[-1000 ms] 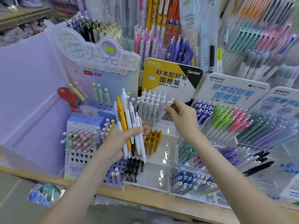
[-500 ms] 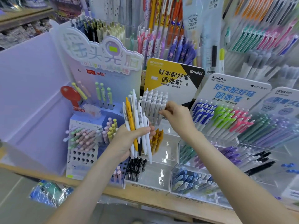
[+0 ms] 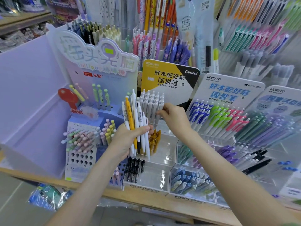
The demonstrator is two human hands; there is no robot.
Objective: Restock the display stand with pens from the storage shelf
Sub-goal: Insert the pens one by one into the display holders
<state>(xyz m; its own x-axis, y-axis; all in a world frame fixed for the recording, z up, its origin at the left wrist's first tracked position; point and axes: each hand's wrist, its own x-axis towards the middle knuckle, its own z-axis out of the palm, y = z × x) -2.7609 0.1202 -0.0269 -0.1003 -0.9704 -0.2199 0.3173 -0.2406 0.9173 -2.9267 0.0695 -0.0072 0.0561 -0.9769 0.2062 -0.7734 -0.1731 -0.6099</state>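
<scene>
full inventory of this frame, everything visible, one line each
held pens: about six, white bar one yellow, upright in the left hand
grey-white pens: packed block, pale grey, top tier of clear stand
amber pens: a few, amber, middle tier
black pens: roughly ten, black, bottom tier
clear stand: one, transparent, on wooden shelf
sign: one, yellow and black, behind top tier
lollipop stand: one, lilac, left of clear stand, holds pastel ball-topped pens
clip pens: many, blue, green and pink groups, stand on the right
wooden shelf: one, light wood, under the stands
left hand: grips held pens
right hand: pinches at right edge of grey-white pens
</scene>
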